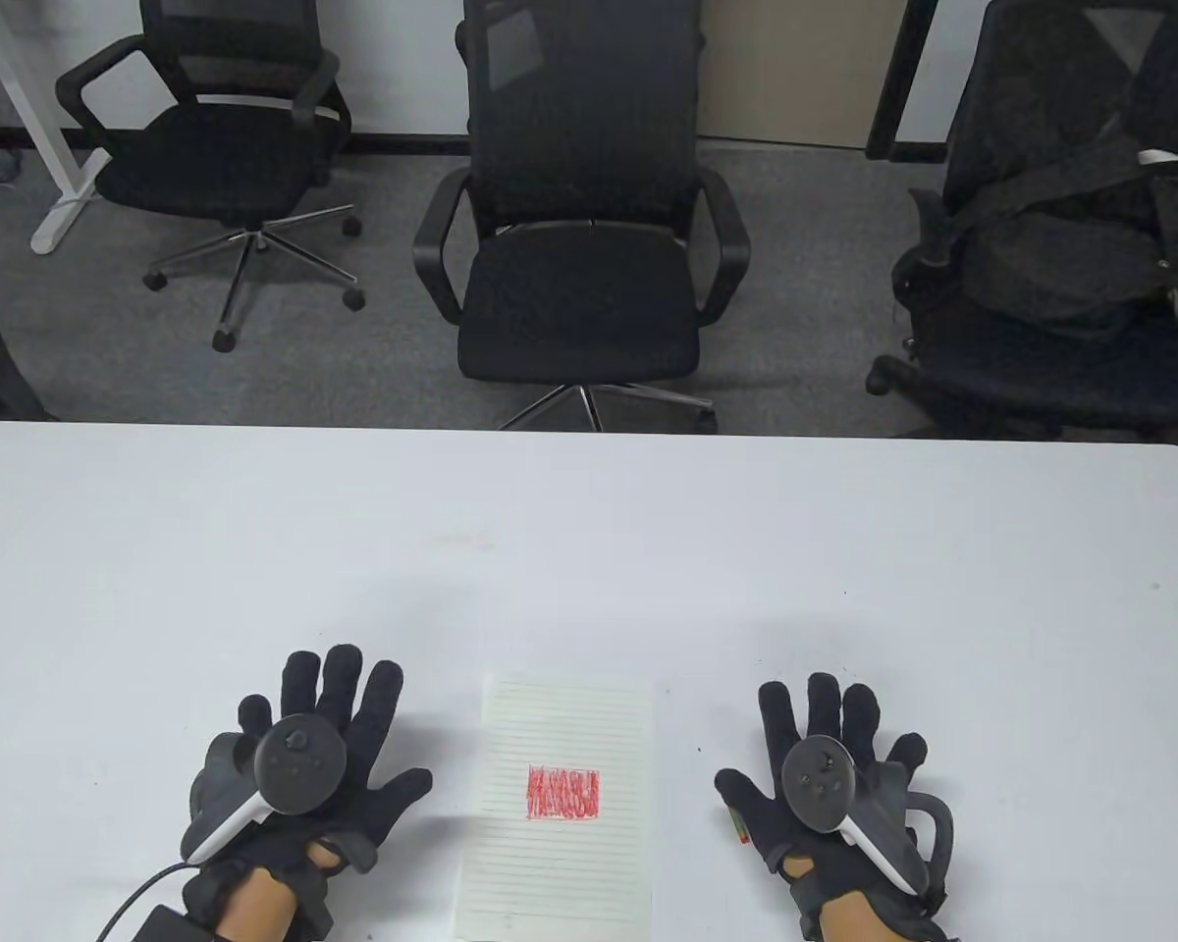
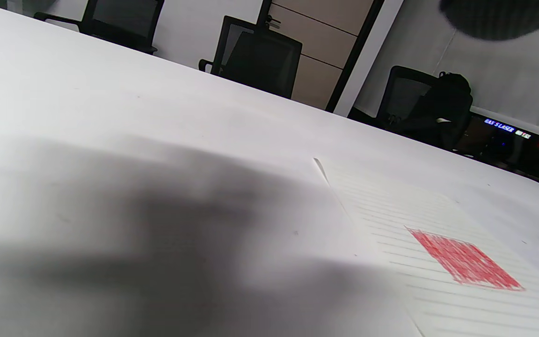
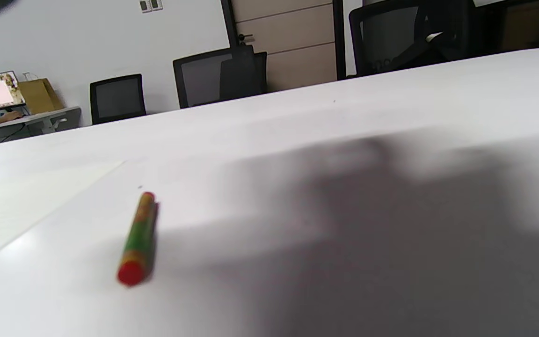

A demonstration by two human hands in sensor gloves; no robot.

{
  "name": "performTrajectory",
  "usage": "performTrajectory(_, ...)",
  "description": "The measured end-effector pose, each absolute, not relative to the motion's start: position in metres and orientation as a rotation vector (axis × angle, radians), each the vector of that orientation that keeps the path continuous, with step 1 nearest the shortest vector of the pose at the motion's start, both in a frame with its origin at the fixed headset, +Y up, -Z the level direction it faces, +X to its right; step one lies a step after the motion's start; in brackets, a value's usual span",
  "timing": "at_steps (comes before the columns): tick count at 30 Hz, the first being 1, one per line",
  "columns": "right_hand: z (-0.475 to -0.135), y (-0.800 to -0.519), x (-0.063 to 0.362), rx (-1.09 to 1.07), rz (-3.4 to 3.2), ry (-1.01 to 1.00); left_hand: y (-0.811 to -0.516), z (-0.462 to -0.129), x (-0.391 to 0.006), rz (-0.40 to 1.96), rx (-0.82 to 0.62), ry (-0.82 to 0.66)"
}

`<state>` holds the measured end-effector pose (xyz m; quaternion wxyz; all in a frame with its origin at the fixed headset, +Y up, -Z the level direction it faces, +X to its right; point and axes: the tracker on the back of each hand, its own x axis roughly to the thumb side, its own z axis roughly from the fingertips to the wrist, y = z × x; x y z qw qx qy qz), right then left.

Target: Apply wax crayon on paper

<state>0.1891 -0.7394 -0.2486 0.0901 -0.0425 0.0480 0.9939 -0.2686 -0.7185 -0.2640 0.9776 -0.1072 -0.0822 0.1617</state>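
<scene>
Near the worktop's (image 1: 589, 530) front edge the lined paper (image 1: 560, 785) with a red crayon patch (image 1: 563, 793) is flanked by the left hand (image 1: 304, 775) and right hand (image 1: 825, 775), fingers spread wide, empty, the crayon (image 3: 137, 239) lying beside the right.

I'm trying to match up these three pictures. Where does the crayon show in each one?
Table view: crayon barely peeks out beside the right hand, lower right.
Left wrist view: only a sliver of something at the right edge; cannot tell.
Right wrist view: crayon lies on the table, lower left.
Shared landmark: the lined paper, left of the crayon.
</scene>
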Motion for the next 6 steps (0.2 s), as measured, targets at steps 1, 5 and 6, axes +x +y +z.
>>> performTrajectory(1, -0.2487, -0.7398, 0.1882, -0.121, 2.960, 0.150, -0.7195, -0.2642, -0.2698, 0.330, -0.222, -0.162)
performTrajectory(5, -0.2487, -0.7400, 0.1866, -0.121, 2.959, 0.157, -0.7232, -0.2645, -0.2762, 0.348, -0.226, -0.135)
performTrajectory(6, -0.2485, -0.7398, 0.1864, -0.121, 2.960, 0.156, -0.7234, -0.2646, -0.2771, 0.356, -0.228, -0.133)
